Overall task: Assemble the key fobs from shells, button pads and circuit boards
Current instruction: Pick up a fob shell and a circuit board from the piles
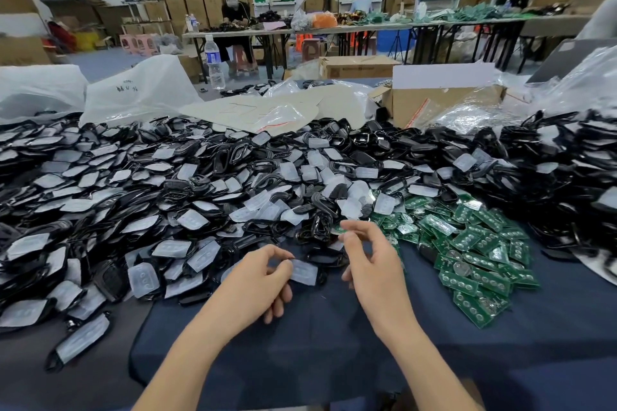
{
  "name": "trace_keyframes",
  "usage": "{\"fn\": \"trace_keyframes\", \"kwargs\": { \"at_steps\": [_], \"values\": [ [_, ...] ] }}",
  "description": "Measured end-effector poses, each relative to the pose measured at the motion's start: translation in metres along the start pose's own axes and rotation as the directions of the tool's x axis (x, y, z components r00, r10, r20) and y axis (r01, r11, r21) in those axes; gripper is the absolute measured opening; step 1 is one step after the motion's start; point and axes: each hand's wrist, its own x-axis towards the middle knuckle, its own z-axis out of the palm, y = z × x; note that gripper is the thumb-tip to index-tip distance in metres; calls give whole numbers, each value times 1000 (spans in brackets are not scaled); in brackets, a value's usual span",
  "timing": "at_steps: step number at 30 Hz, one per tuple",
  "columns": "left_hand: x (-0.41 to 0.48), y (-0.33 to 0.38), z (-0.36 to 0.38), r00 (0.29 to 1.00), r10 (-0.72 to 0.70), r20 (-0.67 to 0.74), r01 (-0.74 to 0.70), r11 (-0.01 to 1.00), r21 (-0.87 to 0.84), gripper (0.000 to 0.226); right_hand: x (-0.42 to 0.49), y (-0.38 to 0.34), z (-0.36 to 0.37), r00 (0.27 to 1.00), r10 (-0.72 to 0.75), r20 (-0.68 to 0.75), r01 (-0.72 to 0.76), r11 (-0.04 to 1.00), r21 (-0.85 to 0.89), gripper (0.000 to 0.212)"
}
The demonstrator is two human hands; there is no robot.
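My left hand pinches a translucent white button pad between thumb and forefinger, just above the dark blue cloth. My right hand is raised beside it, thumb and forefinger pinching a small green circuit board that is mostly hidden by the fingers. A wide heap of black shells and white button pads covers the table ahead and to the left. Green circuit boards with round contacts lie piled to the right.
A cardboard box and clear plastic bags stand behind the heap, with a water bottle further back. Other people sit at long tables across the room, stacked cartons behind them.
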Motion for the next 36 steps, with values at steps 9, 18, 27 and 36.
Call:
{"fn": "trace_keyframes", "kwargs": {
  "at_steps": [9, 18, 27, 36],
  "values": [
    [11, 61, 53, 899, 435, 46, -368, 696, 617, 36, 36, -18, -50, 964, -3, -266, 39, 991, 131, 22],
    [53, 74, 99, 820, 393, 416, -550, 340, 763, 55, 87, -30, -94, 934, -7, -357, 45, 994, 100, 24],
    [73, 78, 82, 760, 428, 490, -637, 339, 692, 41, 150, -23, -93, 963, 23, -269, -59, 990, -127, 18],
    [83, 79, 57, 734, 606, 306, -665, 550, 505, 45, 221, -18, -75, 994, -75, -77, 8, 761, -649, 25]
  ]
}}
